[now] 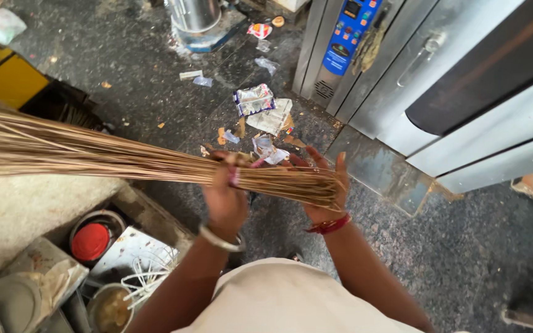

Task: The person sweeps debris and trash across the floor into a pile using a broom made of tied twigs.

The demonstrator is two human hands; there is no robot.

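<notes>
Left hand (226, 200) clenched around the stick broom (124, 160) near its bound end; bristles fan out leftward. Right hand (325, 188) open, palm flat against the broom's butt end. Below left hand: red-lidded can (91, 242), small pot (109, 308) holding brownish contents, wire whisk (149, 277) beside it. Beyond the hands, on the floor (464, 246): crumpled silver-white wrappers (260, 108). Beyond right hand: steel oven (439, 80) with blue control panel (353, 28).

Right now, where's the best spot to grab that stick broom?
Grab the broom near its bunched butt end, where the sticks are packed tight, coming from above. The left hand is wrapped around it there, and the right hand's open palm presses the stick ends. The far end fans out loose.
</notes>
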